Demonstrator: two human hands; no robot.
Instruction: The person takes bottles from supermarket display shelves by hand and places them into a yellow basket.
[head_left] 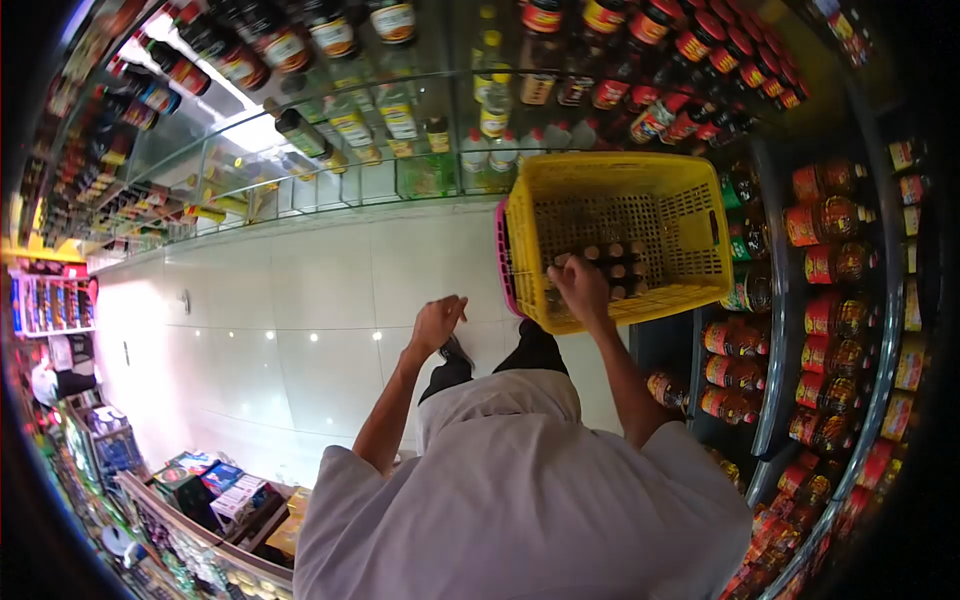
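A yellow plastic basket point(690, 290) holds several small bottles with brown caps point(617, 271) standing together at its near left part. Over those bottles, inside the basket's near left edge, is my right hand point(580, 287), its fingers bent and pressed together at a cap; what they hold is too small to make out. My left hand point(437, 322) hangs over the floor, left of the basket, with its fingers curled and nothing visible in them. A pink edge point(505, 258) shows beside the basket's left wall.
Glass shelves point(300, 205) with sauce bottles run along the far side. Shelves of oil bottles point(735, 372) stand close on the right. Boxes point(215, 485) sit at the lower left, and pale tiled floor point(300, 300) lies between.
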